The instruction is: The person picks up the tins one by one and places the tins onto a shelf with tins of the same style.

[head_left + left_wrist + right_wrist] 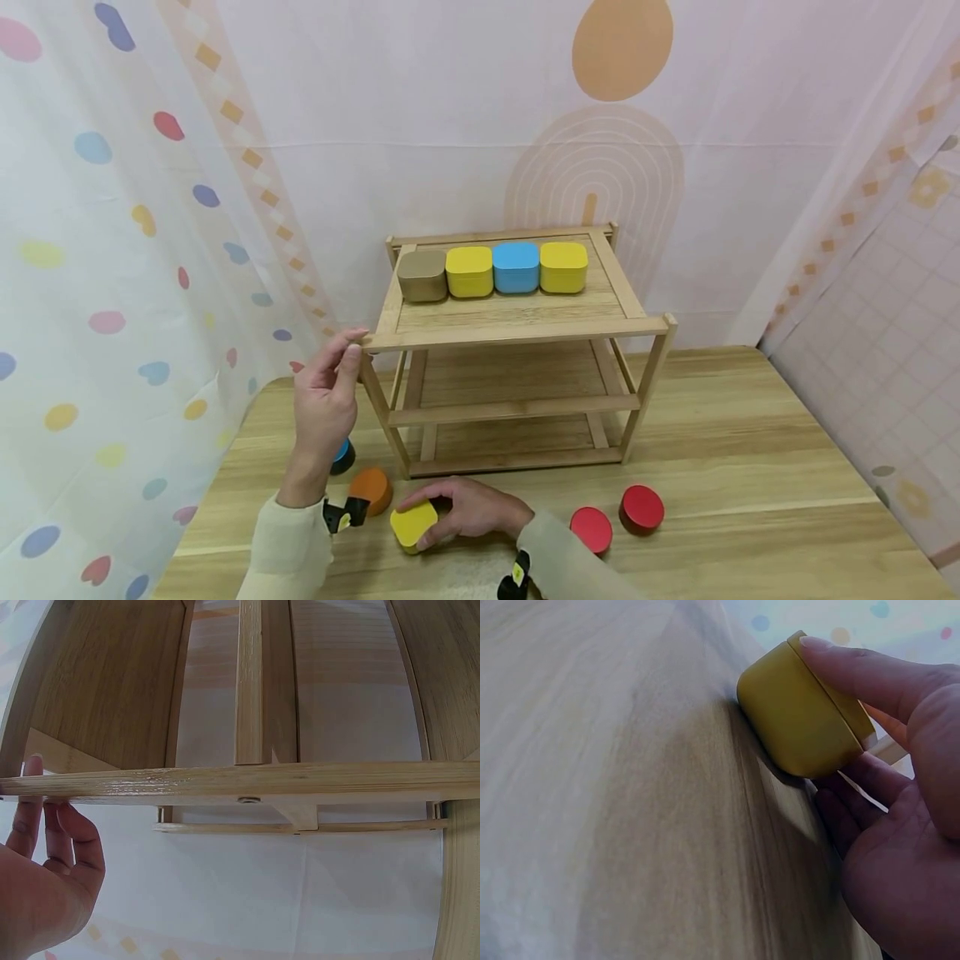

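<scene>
The table's (765,467) right edge slants down to the lower right corner of the frame, and a broad stretch of wood lies between it and the wooden rack (517,409) at centre. On the rack's top shelf, a row of four boxes (516,269) sits toward the left, with shelf surface showing in front and at the right end.

My left hand (326,404), left of centre, grips the rack's near left corner, fingers bent round the rail. My right hand (480,510), at lower centre, pinches a yellow box (414,527) between thumb and fingers; I cannot tell whether its base touches the table.

The yellow box is at my right fingertips, below and right of my left hand, in front of the rack's near left leg. Just beside it, up and left, stands an orange round box (372,490); two red round boxes (591,530) lie right of my right hand.
</scene>
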{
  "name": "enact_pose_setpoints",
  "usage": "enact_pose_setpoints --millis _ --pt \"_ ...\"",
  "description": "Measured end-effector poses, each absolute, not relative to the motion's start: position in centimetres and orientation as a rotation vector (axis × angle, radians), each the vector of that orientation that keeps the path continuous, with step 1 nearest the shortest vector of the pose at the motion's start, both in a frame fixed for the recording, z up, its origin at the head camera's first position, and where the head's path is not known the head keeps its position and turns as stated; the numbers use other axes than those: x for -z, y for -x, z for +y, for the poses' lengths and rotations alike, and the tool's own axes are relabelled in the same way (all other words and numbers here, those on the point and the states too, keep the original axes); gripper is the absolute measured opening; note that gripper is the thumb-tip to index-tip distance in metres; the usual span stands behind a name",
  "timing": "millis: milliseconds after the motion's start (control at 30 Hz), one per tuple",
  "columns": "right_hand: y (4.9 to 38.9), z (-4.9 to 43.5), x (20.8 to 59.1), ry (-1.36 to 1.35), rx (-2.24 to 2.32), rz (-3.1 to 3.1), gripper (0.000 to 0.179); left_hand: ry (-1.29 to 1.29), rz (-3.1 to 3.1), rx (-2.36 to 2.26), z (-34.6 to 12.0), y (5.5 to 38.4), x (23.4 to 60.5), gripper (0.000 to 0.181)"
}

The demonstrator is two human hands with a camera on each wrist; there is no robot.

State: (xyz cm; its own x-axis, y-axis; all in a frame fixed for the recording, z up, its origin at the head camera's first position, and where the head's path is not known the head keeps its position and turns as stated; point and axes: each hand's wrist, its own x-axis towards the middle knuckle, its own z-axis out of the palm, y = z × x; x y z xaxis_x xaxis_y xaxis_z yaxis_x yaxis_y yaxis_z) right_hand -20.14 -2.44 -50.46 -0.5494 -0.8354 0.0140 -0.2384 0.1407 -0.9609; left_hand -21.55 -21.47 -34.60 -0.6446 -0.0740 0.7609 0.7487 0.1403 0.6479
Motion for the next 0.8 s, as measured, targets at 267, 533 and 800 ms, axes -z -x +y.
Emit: enact_pose_setpoints --millis 267,533,800 --pt "20.15 -2.50 50.73 1.078 1.436 1.887 0.047 0.633 -1.775 1.558 -21.59 21.75 34.60 0.024" --pt "20.02 -2.35 50.73 1.055 1.404 1.947 0.046 0.656 -1.754 1.594 -21.57 21.68 34.64 0.024" --pt "20.02 -1.94 50.59 1.031 1.395 1.992 0.047 0.640 -1.764 1.597 -21.61 21.62 34.72 0.024"
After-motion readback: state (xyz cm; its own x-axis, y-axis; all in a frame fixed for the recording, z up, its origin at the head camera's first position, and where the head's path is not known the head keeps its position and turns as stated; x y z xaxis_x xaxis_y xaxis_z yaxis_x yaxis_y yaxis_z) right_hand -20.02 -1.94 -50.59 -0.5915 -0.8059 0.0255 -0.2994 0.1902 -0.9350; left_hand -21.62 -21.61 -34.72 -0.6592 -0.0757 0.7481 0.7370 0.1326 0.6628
